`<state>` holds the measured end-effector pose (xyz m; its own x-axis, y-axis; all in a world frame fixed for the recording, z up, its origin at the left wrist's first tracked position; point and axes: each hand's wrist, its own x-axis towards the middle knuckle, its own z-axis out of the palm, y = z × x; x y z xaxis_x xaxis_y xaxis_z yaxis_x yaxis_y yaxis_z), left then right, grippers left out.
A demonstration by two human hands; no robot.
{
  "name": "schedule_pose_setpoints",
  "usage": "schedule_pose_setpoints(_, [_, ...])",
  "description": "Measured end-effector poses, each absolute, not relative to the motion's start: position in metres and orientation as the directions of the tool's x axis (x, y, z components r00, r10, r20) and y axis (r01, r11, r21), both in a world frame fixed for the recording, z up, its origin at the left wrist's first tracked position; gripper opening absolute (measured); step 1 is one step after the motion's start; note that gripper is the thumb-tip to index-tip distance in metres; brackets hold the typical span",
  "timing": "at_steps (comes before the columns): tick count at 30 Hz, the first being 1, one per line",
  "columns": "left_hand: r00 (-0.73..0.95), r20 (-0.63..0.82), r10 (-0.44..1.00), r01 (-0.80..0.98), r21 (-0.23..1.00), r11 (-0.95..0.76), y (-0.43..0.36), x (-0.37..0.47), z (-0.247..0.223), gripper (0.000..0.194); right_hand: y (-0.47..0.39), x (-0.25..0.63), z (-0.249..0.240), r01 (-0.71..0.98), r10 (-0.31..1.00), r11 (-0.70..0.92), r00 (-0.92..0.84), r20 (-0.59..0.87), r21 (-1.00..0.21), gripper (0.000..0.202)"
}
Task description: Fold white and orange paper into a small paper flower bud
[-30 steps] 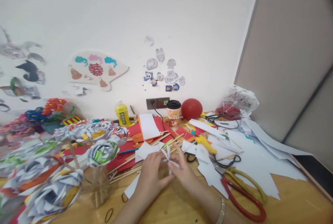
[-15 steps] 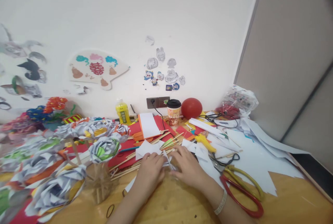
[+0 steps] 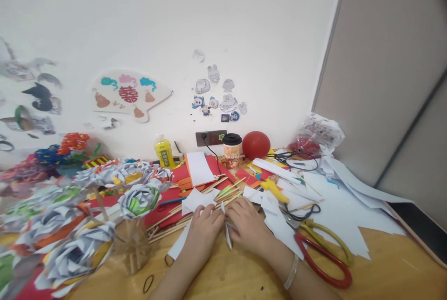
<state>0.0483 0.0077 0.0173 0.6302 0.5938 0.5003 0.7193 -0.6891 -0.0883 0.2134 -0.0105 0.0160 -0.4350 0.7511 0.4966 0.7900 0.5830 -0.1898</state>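
Note:
Between my two hands a small folded piece of white paper (image 3: 228,234) stands on edge, its lower tip pointing toward me. My left hand (image 3: 206,228) is closed against its left side, fingers bent. From the right, my right hand (image 3: 247,225) pinches the same paper, fingers curled over it. Parts of the paper are hidden by the fingers. Just beyond the hands lie wooden sticks (image 3: 228,193) and white paper squares (image 3: 197,199).
Folded paper flowers (image 3: 75,254) crowd the left, some in a clear cup (image 3: 132,249). Red-and-yellow-handled scissors (image 3: 324,260) and a yellow glue gun (image 3: 274,190) lie right. Behind stand a yellow bottle (image 3: 164,151), a lidded cup (image 3: 232,152) and a red balloon (image 3: 256,145).
My hands have drawn closer together around the folded paper. Its shape now looks narrower and upright, with the tip showing below the fingers. The view has shifted slightly.

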Motion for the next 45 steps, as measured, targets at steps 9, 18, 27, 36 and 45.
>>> schedule_pose_setpoints(9, [0.388,0.623,0.679,0.713,0.264,-0.65,0.004,0.053,0.02,0.013,-0.012,0.202,0.016,0.819,0.698,0.527,-0.267,0.665,-0.225,0.01])
schedule_pose_setpoints(18, [0.135,0.044,0.99,0.096,0.994,-0.057,0.012,0.061,0.012,0.037,-0.02,0.19,0.013,0.707,0.743,0.525,-0.11,0.66,-0.473,0.005])
schedule_pose_setpoints(27, [0.409,-0.112,0.905,0.04,0.994,0.105,0.002,0.067,0.006,0.032,0.002,0.215,0.008,0.092,0.965,0.246,-0.112,0.235,-0.965,0.015])
schedule_pose_setpoints(36, [0.438,-0.216,0.872,0.027,0.973,0.227,0.001,0.068,0.002,0.032,0.007,0.214,-0.001,0.057,0.974,0.211,-0.095,0.205,-0.976,0.013])
schedule_pose_setpoints(45, [0.482,-0.158,0.862,0.013,0.985,0.173,0.0,0.069,0.002,0.031,0.01,0.214,-0.007,0.08,0.981,0.193,-0.025,0.192,-0.978,0.017])
